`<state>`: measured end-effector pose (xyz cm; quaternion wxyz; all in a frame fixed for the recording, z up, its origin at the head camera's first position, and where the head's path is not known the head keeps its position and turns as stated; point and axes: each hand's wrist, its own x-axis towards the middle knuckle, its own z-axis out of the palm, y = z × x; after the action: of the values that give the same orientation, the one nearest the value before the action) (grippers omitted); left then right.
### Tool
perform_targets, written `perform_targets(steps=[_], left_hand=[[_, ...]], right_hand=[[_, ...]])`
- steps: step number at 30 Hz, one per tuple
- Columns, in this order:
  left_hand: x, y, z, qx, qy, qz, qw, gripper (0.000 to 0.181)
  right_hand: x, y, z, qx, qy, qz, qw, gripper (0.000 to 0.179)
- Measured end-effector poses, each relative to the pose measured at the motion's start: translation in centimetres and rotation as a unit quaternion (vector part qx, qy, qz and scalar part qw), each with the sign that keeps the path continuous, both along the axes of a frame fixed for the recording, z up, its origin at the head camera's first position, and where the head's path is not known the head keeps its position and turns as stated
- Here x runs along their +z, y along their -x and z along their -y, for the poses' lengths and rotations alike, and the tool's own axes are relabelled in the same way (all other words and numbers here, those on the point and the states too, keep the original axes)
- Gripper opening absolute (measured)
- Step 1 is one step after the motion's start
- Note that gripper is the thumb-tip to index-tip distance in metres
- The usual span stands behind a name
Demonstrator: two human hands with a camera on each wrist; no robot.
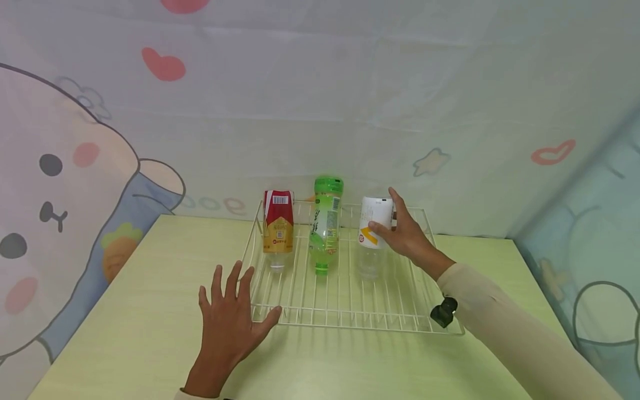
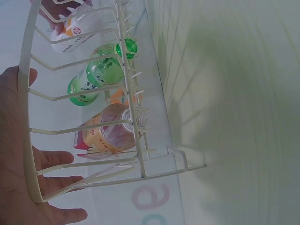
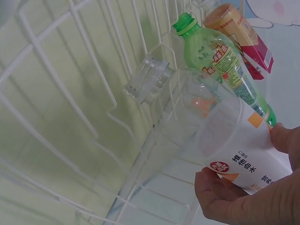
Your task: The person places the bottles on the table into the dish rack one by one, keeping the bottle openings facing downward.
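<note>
My right hand (image 1: 412, 236) holds a clear plastic bottle by its white label (image 1: 377, 222), thumb on one side and fingers on the other. This bottle is upside down, its capless neck (image 3: 150, 78) pointing down at the wires of a white wire rack (image 1: 327, 325). A green bottle (image 1: 326, 222) with a green cap stands inverted in the middle of the rack. Left of it is another inverted bottle (image 1: 278, 222) with a red and gold label. My left hand (image 1: 230, 322), fingers spread, is at the rack's front left corner.
The rack sits on a pale yellow-green table (image 1: 165, 289). Behind the table hangs a printed cloth (image 1: 300, 83) with a cartoon bear and hearts. A black wrist device (image 1: 444, 312) is on the right sleeve, over the rack's right side.
</note>
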<state>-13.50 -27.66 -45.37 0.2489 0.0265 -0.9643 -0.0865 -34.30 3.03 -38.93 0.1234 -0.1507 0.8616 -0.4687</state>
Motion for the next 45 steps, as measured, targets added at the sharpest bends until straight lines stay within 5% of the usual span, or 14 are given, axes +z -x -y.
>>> perform_targets(steps=[45], left_hand=[[0.1,-0.1,-0.1,0.007,-0.008,0.013,0.9999,0.086]], right_hand=[[-0.7,1.2,1.3,-0.008,-0.044,-0.005,0.999,0.093]])
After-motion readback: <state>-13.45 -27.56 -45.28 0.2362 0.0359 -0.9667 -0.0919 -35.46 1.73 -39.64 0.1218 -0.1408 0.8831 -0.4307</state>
